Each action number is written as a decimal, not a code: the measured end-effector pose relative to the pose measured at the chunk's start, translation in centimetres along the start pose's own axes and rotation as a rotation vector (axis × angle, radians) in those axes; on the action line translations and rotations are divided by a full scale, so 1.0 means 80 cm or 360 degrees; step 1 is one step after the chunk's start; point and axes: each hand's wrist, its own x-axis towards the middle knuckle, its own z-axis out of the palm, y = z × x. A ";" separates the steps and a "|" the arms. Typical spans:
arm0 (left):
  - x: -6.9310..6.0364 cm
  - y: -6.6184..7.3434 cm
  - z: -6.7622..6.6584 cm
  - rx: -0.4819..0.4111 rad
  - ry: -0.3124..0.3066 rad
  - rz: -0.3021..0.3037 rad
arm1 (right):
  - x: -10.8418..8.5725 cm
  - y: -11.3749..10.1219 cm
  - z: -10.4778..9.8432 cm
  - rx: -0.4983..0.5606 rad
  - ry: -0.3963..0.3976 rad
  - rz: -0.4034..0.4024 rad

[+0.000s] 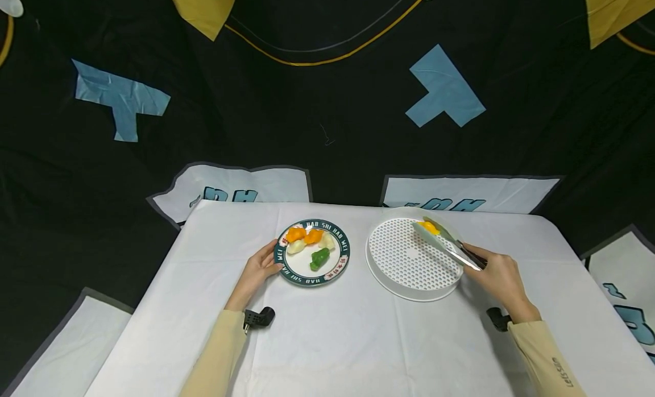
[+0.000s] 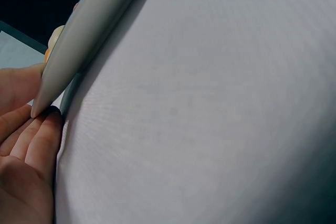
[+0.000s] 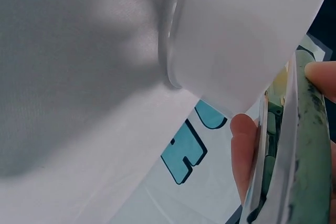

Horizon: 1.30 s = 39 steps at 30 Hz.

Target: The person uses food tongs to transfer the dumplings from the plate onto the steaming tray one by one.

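While the plate [image 1: 300,264] was pinched by left fingers [image 1: 266,251] and tongs [image 3: 310,145] by right fingers [image 1: 480,251], the yellow piece [image 1: 430,227] was best squeezed lightly over the tray [image 1: 404,255].

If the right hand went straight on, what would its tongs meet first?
Probably the far rim of the round white tray: the right hand's tongs, holding a yellow piece, point that way. Depth is unclear; they might touch the holed surface first.

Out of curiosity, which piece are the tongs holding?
The yellow piece between the tongs; the orange pieces, pale pieces and green piece lie on the plate.
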 end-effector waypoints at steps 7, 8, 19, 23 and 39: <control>0.002 -0.001 0.001 -0.0016 0.0002 0.0003 | -0.002 0.002 0.001 -0.0002 -0.0011 0.0021; 0.002 -0.001 0.001 -0.0017 0.0001 0.0003 | -0.003 0.002 0.002 -0.0002 -0.0012 0.0020; 0.001 -0.001 0.000 -0.0004 0.0002 -0.0004 | -0.001 -0.009 0.002 -0.0006 0.0018 0.0039; 0.001 -0.002 0.000 0.0006 0.0005 0.0006 | 0.002 -0.021 0.002 0.0020 -0.0007 0.0046; 0.000 -0.001 0.001 -0.0026 0.0010 -0.0004 | 0.005 -0.068 0.010 0.0152 -0.0077 -0.0096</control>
